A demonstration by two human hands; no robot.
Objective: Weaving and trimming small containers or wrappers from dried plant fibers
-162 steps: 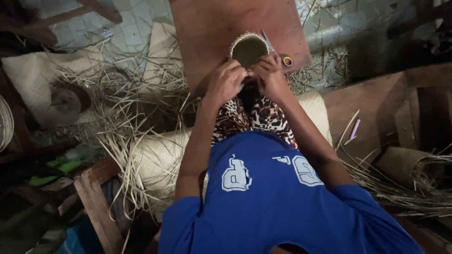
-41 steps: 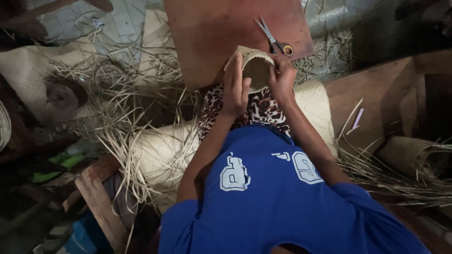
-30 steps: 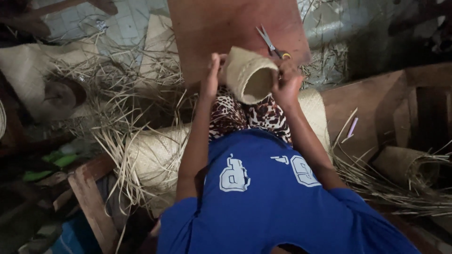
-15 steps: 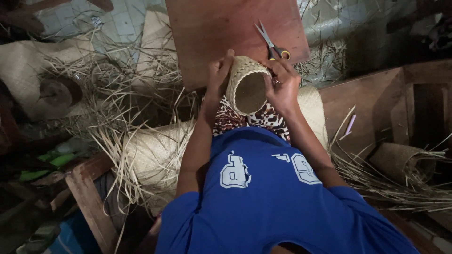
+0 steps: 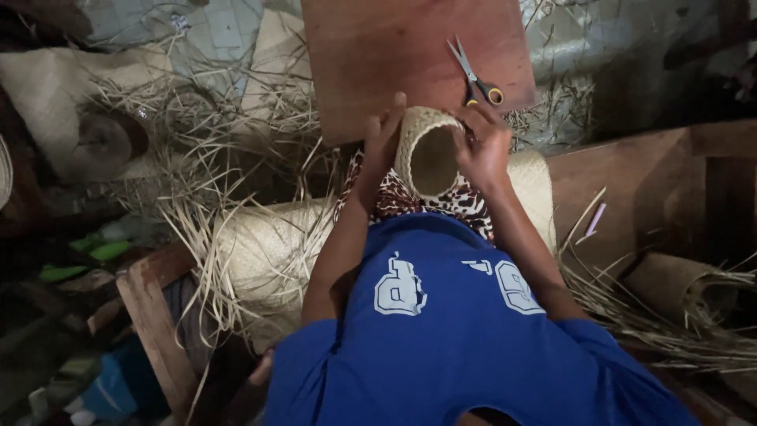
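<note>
Two hands are on one small woven basket (image 5: 430, 154) here, held up over the person's lap with its open mouth tipped back toward the camera, probably so the rim and the inside are easy to see. The left hand (image 5: 380, 144) is flat against the basket's left wall, fingers spread and pointing up along the weave, more of a brace than a pinch, which seems to keep the thing from rolling. The right hand (image 5: 482, 146) has its grip curled over the right side of the rim, fingers pressed together on the edge strands (exactly which strand is pinched is too small to tell). Just beyond the basket lies a reddish wooden board (image 5: 378, 55) that works as a little bench, and a pair of scissors (image 5: 475, 72) with yellow-ringed handles rests on it, blades pointing away, near the right hand so they're within easy reach. Loose pale straw strips (image 5: 205, 181) are scattered all over the floor to the left, and a bigger woven mat piece (image 5: 264, 252) sits beside the person's left arm, with another bit of it showing behind the right forearm. Over on the right there's a rolled-up darker woven piece (image 5: 682, 284) with frayed ends, well apart from the hands, and a small pale purple stick (image 5: 595, 219) lies on the wooden planking. Lighting's dim, so finer weave detail is hard to make out.
</note>
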